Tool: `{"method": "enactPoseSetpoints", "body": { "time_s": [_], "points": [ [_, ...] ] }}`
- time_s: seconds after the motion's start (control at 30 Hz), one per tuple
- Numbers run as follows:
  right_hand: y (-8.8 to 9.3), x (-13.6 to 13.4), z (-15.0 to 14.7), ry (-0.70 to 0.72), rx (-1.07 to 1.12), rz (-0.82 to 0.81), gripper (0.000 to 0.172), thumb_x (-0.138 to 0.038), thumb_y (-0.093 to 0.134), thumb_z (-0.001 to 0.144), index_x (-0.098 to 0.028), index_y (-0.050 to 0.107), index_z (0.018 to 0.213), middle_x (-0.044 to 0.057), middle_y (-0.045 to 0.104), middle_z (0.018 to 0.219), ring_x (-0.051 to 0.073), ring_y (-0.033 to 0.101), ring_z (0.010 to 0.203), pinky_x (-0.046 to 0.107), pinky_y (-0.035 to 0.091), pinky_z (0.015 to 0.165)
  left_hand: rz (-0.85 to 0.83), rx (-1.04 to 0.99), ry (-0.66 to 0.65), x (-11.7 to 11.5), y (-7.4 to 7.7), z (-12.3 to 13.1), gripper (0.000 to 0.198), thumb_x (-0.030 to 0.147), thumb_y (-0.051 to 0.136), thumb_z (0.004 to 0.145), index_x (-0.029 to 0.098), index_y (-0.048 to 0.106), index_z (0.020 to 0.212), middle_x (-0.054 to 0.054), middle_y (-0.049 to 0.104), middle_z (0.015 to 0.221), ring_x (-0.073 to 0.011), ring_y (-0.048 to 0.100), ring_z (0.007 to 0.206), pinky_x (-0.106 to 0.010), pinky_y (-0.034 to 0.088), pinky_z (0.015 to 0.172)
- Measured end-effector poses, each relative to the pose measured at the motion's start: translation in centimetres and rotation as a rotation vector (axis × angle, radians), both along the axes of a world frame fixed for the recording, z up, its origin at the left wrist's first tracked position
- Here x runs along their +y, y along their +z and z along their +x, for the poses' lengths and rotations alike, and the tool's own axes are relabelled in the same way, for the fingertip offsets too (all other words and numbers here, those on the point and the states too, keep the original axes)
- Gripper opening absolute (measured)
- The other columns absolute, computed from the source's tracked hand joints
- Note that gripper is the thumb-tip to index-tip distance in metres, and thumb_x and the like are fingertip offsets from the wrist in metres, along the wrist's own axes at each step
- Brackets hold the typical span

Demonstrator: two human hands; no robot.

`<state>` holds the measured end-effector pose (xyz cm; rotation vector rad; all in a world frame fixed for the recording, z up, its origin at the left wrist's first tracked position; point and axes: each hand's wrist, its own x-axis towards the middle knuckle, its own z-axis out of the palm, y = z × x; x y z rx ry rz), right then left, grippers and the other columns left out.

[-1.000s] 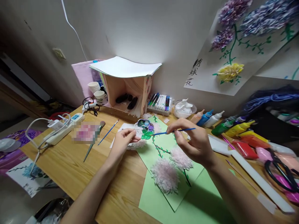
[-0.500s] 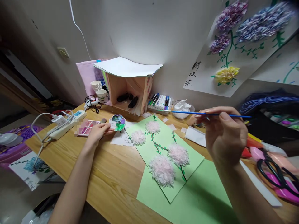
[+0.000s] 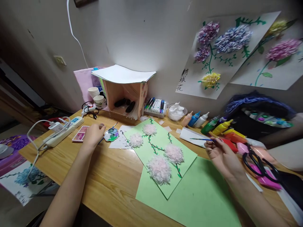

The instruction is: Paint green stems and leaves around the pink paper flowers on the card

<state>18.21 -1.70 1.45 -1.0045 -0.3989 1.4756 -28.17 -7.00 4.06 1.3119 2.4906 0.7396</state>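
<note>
My left hand lies on the wooden desk with its fingers curled at the left edge of a small flower-shaped paint palette. My right hand pinches a thin blue paintbrush, whose tip points left over a white paper. Between my hands lies a light green sheet with painted stems and several fluffy pink tissue flowers. It overlaps a larger green sheet.
Squeeze paint bottles line the back right, with black-handled scissors beside them. A marker set, a bowl of tissue, an open wooden box and paper cups stand by the wall. A power strip and a pink paint tray lie left.
My right hand has come down from near the wall to the desk's right side with the brush. My left hand has slid the palette further left, away from the green sheet.
</note>
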Motion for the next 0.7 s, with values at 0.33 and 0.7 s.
{"method": "enactPoseSetpoints", "body": {
  "time_s": [0.33,0.7],
  "points": [
    [-0.6,-1.8,3.1,-0.024,-0.008,0.106,0.012,-0.025,0.071,0.068,-0.019,0.067,0.077,-0.001,0.062,0.07,0.008,0.061,0.064,0.013,0.052,0.051,-0.265,0.016,-0.539,9.9,-1.2,9.1,0.025,0.033,0.06,0.086,0.014,0.066,0.1,-0.008,0.067,0.104,-0.0229,0.063,0.095,-0.037,0.05,0.083],
    [1.6,-2.1,3.8,-0.034,0.007,0.184,0.017,-0.029,0.075,0.064,-0.018,0.066,0.073,-0.003,0.06,0.064,0.007,0.058,0.06,0.014,0.049,0.049,-0.186,-0.105,-0.577,10.1,-1.6,8.7,0.021,0.034,0.067,0.079,0.014,0.068,0.083,-0.005,0.068,0.086,-0.0199,0.062,0.079,-0.031,0.049,0.071]
  ]
}}
